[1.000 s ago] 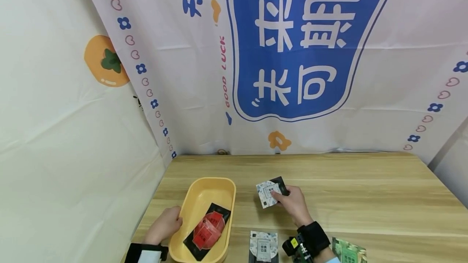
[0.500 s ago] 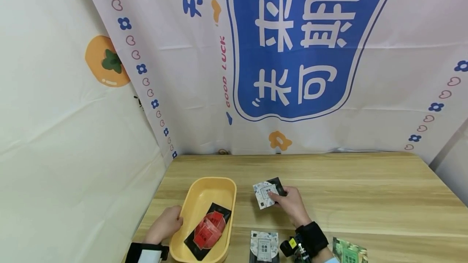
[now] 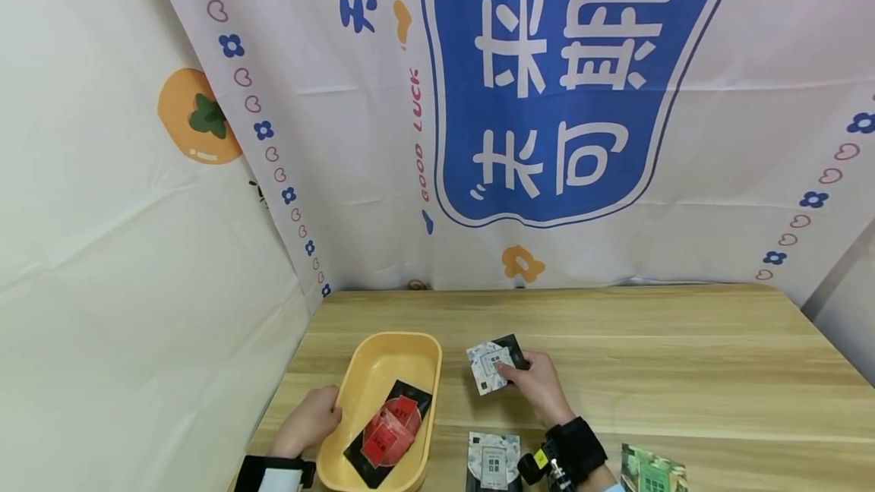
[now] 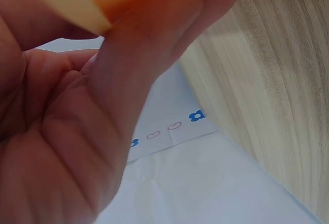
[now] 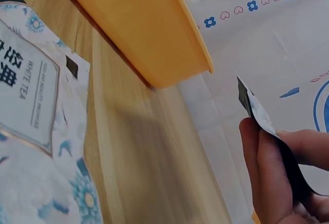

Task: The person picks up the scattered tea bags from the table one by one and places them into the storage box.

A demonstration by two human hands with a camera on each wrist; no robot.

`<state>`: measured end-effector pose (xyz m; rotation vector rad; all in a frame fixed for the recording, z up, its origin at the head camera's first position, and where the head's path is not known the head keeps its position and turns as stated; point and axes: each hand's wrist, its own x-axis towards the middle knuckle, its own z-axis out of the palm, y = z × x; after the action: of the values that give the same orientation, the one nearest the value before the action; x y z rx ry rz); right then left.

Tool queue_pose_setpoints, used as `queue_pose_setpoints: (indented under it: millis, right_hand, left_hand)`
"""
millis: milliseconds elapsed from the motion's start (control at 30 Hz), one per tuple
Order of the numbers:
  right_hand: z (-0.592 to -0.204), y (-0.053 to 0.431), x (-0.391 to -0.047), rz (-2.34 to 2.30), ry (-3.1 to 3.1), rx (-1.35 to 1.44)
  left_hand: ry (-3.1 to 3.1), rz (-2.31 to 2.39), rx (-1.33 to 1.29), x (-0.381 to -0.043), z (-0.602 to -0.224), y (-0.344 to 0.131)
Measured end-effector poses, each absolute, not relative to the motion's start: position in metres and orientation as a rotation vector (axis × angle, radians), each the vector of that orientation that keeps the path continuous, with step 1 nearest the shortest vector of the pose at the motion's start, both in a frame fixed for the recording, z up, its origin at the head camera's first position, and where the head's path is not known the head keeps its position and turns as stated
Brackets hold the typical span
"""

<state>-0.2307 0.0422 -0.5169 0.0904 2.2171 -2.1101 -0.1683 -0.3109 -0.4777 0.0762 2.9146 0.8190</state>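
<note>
My left hand [image 3: 305, 422] grips the left edge of a yellow plastic tub [image 3: 369, 348] in the head view; up close, its thumb and fingers pinch the rim [image 4: 77, 0]. Inside the tub lie black packets with red printing [image 3: 391, 431], overlapping at a slant. To the tub's right, my right hand [image 3: 543, 386] pinches a white-and-black tea packet [image 3: 485, 368] above the table. Seen edge-on in the right wrist view, that packet [image 5: 264, 116] bends between thumb and fingers. A similar floral packet [image 3: 494, 462], printed "WHITE TEA", lies below.
Right of my right wrist, a green packet [image 3: 652, 469] lies at the front, partly cut off by the frame. The wooden table [image 3: 683, 370] meets a printed cloth hanging [image 3: 369, 241] at the back and a pale cloth wall [image 3: 171, 325] on the left.
My right hand has drifted slightly left with the tea packet, nearer the tub. The left hand and the tub stay where they were.
</note>
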Motion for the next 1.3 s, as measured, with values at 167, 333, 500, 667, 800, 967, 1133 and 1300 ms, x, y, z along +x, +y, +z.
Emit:
queue_pose_setpoints:
  millis: [167,333,500,667,800,967,1133,1300]
  right_hand:
    - [-0.516,0.038,-0.229,-2.106,2.212,0.085]
    - [-0.515,0.036,-0.229,-2.096,2.219,0.069]
    - [-0.513,0.033,-0.228,-2.094,2.219,0.06]
    - [-0.51,0.031,-0.226,-2.078,2.225,0.036]
    - [-0.511,0.028,-0.225,-2.069,2.215,0.018]
    - [-0.513,0.026,-0.226,-2.074,2.193,-0.019]
    - [-0.51,0.024,-0.224,-2.074,2.194,-0.05]
    - [-0.506,0.02,-0.221,-2.085,2.185,-0.06]
  left_hand:
    - [2.908,0.827,0.076,-0.168,-0.478,-0.311]
    - [2.91,0.813,0.058,-0.168,-0.477,-0.311]
    - [2.91,0.81,0.062,-0.169,-0.476,-0.311]
    - [2.918,0.81,0.089,-0.168,-0.476,-0.31]
    - [2.915,0.82,0.087,-0.168,-0.476,-0.31]
    - [2.894,0.841,0.04,-0.168,-0.477,-0.309]
    - [2.897,0.854,0.073,-0.168,-0.477,-0.31]
    - [2.888,0.869,0.083,-0.168,-0.478,-0.312]
